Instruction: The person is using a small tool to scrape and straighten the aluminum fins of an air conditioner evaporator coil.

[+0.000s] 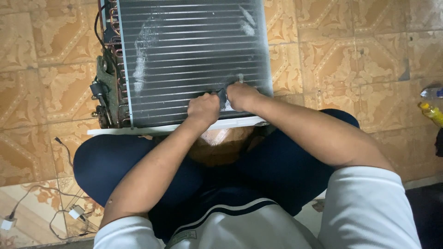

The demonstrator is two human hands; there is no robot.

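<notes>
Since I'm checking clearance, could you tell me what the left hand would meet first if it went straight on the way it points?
The left hand points up across the finned coil, which it already touches; farther on lies a white patch, probably.

Tile floor (350, 60) open right of coil (194, 55); copper tubing (113, 69) blocks left; bottle (433, 113) far right.

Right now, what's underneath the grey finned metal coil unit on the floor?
The grey finned coil unit rests on patterned orange floor tiles, with a white base strip along its near edge. The floor directly beneath is covered.
</notes>
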